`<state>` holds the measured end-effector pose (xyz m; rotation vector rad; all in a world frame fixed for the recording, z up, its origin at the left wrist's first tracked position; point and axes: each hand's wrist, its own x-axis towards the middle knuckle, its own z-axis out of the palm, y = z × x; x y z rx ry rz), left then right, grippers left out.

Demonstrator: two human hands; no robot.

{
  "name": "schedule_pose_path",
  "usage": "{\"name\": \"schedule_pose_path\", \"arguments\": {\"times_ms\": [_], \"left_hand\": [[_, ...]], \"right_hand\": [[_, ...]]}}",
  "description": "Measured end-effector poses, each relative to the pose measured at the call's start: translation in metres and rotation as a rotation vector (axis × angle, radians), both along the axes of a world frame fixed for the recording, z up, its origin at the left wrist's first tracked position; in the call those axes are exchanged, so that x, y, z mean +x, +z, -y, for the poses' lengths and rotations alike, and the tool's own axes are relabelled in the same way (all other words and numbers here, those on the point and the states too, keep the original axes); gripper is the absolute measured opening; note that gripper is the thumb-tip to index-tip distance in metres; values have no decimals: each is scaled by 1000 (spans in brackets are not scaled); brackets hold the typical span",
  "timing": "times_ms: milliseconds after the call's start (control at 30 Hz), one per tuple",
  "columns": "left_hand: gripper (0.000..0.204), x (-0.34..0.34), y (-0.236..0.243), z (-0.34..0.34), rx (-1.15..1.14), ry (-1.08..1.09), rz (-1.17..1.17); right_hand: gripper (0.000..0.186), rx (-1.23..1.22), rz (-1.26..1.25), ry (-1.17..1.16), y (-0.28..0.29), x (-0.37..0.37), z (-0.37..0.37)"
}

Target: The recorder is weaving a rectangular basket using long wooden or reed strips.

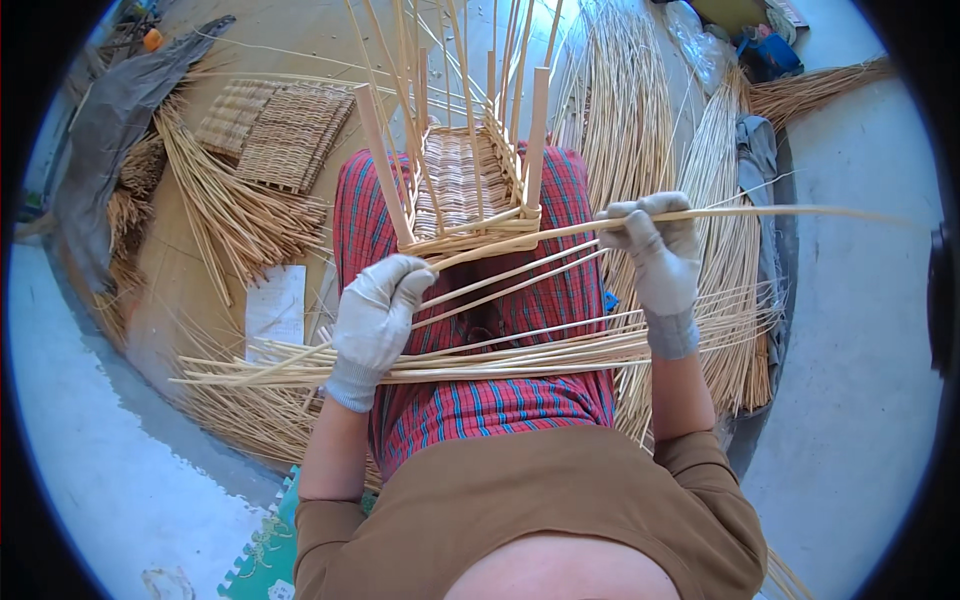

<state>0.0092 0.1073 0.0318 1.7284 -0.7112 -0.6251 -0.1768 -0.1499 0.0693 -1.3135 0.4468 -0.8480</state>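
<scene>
A long pale wicker rod stretches between my two gloved hands, its thin end reaching far to the right. My left hand is closed on it near its left end. My right hand pinches the same rod between thumb and fingers farther along. Just beyond it a partly woven wicker basket rests between my knees, with wooden corner posts and several upright stakes rising from its edges. Loose rods lie across my lap, and a few more pass by my left hand, though whether it grips them is unclear.
Bundles of long rods cover the floor to the right. Flat woven panels and a shorter bundle lie at the left, near a paper sheet. A grey cloth sits farther left. A blue container stands at the back right.
</scene>
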Motion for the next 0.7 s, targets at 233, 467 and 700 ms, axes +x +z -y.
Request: {"name": "schedule_pose_path", "arguments": {"times_ms": [233, 467, 700], "left_hand": [[51, 11, -40, 13, -107, 202, 73], [51, 3, -29, 19, -118, 282, -217], [50, 9, -34, 19, -129, 264, -246]], "right_hand": [[14, -150, -16, -207, 0, -30, 1], [19, -335, 27, -178, 2, -45, -33], [25, -603, 109, 56, 3, -64, -51]]}}
